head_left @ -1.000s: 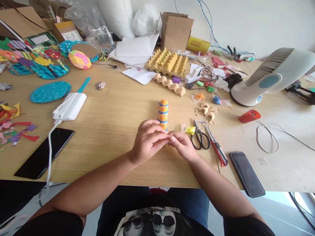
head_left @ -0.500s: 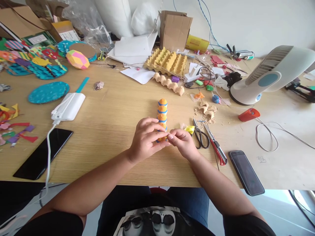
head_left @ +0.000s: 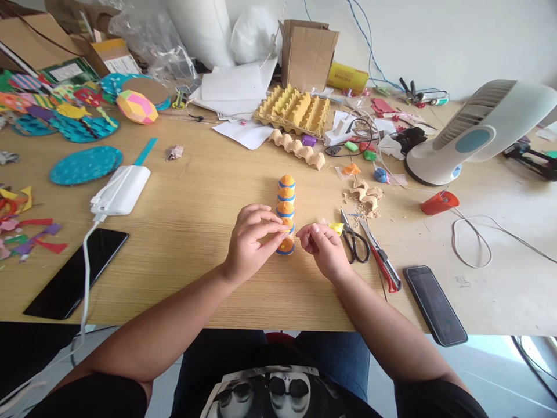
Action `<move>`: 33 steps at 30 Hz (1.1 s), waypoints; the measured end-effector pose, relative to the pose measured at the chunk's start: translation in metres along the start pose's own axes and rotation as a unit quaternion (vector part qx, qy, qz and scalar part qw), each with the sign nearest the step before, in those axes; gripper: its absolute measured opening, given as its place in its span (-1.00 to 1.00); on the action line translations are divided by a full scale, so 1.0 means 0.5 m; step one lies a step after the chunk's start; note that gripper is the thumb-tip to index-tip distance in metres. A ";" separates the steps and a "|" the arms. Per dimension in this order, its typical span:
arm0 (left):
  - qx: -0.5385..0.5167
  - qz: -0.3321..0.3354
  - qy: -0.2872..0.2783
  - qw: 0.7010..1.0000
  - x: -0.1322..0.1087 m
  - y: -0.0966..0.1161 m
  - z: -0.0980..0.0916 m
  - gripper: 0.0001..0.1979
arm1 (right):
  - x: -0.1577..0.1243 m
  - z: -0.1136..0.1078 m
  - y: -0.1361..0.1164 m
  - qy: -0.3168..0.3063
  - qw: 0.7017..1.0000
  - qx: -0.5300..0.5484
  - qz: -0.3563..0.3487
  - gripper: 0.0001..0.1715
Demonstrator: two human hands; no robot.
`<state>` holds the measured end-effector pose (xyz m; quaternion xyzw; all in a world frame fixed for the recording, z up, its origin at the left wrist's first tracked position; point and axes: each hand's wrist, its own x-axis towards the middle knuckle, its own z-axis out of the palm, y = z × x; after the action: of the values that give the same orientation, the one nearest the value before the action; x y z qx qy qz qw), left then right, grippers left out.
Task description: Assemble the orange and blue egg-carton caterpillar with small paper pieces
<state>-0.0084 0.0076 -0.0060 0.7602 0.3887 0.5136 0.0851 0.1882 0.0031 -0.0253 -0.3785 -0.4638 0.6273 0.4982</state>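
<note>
On the table in front of me lies an egg-carton caterpillar [head_left: 286, 194], a row of orange bumps ringed with blue, with a small yellow spot on the nearest bump. My left hand [head_left: 251, 238] hovers at its left side, thumb and forefinger pinched on a small yellow bit [head_left: 285, 230]. What that bit is made of is too small to tell. To the right of the row, my right hand [head_left: 322, 247] is closed, thumb against the curled fingers; anything inside is hidden. A yellow clay lump [head_left: 336, 228] in wrapping lies just beyond it.
Scissors [head_left: 355, 241] and a red box cutter [head_left: 385, 267] lie right of my hands, near a phone [head_left: 435, 305]. Carton scraps [head_left: 365, 194], a red cup [head_left: 439, 202] and a white fan [head_left: 465, 133] stand farther right. A yellow egg tray [head_left: 293, 113] sits behind; a power bank [head_left: 124, 188] lies left.
My hands have parted: the left has drawn slightly left and up with the yellow bit, and the right has curled its fingers. The caterpillar's nearest bump is now uncovered.
</note>
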 end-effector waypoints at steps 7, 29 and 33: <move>0.014 0.056 -0.032 0.998 -0.009 -0.003 0.006 -0.84 | -0.005 0.006 0.002 -0.047 0.998 0.007 0.045 -0.65; -0.008 0.042 -0.006 0.999 -0.008 0.001 0.002 -0.93 | 0.002 -0.008 0.007 -0.027 0.999 0.003 0.025 -0.50; -0.011 0.055 -0.015 0.998 -0.008 0.000 0.000 -0.94 | -0.002 -0.004 0.007 -0.063 0.998 -0.004 0.031 -0.48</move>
<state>-0.0091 0.0046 -0.0088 0.7868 0.3395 0.5104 0.0714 0.1892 0.0024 -0.0293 -0.3540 -0.4848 0.6633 0.4468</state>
